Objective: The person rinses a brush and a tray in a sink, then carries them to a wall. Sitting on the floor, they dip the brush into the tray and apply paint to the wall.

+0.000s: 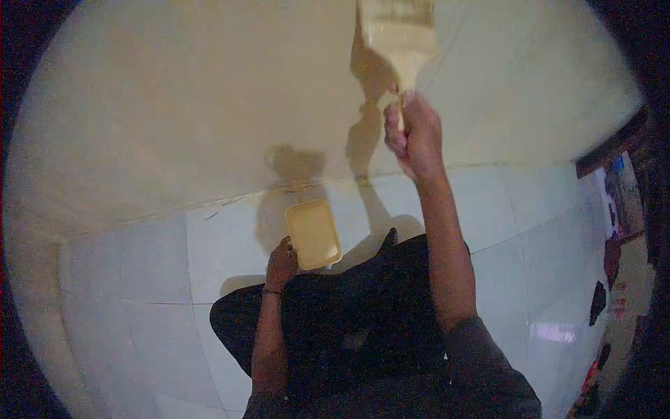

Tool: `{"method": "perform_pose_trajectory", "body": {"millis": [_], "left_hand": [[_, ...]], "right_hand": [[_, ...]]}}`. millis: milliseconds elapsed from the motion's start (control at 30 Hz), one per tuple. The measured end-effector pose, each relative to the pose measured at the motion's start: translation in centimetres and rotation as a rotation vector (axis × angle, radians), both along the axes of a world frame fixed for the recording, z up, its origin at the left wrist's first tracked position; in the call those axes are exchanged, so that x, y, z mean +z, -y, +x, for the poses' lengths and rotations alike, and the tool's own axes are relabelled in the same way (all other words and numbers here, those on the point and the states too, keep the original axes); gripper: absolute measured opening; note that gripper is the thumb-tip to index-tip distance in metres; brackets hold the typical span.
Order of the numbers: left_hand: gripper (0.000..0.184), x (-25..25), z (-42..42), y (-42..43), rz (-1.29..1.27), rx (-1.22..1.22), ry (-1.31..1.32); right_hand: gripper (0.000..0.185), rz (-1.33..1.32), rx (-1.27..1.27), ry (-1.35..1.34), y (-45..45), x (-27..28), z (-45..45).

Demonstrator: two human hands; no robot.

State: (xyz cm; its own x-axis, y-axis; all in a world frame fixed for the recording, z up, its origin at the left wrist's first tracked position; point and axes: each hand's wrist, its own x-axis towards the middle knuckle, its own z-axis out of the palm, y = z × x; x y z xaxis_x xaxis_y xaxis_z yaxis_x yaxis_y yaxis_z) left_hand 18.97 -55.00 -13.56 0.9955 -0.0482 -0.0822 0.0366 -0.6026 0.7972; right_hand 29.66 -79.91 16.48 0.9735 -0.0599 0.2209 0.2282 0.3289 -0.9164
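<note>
My right hand (417,133) is closed round the handle of a wide, pale paintbrush (401,42), its bristles pointing up against the cream wall (209,91). Lower down, my left hand (282,267) grips the left edge of a shallow yellow tray (314,234) with rounded corners. The tray is just above my lap, near the foot of the wall. Shadows of the brush, the tray and both arms fall on the wall and floor.
Pale floor tiles (153,265) meet the wall along a curved-looking edge. My dark-clothed crossed legs (349,314) are on the floor. At the right, a dark-edged opening (593,157) has assorted items beside it.
</note>
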Motion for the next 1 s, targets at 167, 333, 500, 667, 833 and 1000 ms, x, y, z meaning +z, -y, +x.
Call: {"method": "perform_pose_trajectory", "body": {"millis": [167,333,500,667,833,1000], "left_hand": [[0.032,1.1,0.1,0.5,-0.038,-0.045,0.076],[0.033,2.7,1.0,1.6,-0.034,-0.049,0.002],[0.034,3.1,-0.2,1.5,0.104,-0.082,0.136],[0.035,2.7,0.2,1.3,0.036,-0.034,-0.02],[0.035,3.0,0.0,1.6,0.094,-0.032,0.027],[0.035,3.4,0.1,1.6,0.08,-0.06,0.051]], "right_hand": [[0.03,0.003,0.054,-0.207,1.7,-9.0,-1.8],[0.027,-0.034,0.035,-0.451,1.7,-14.6,-3.4],[0.018,0.084,0.101,-0.638,1.5,-19.6,-4.0],[0.013,0.165,0.099,-0.784,1.6,-21.9,-3.8],[0.01,-0.003,0.262,-0.766,3.2,-26.8,-2.1],[0.01,0.392,0.172,-0.772,2.5,-25.1,-1.6]]}}
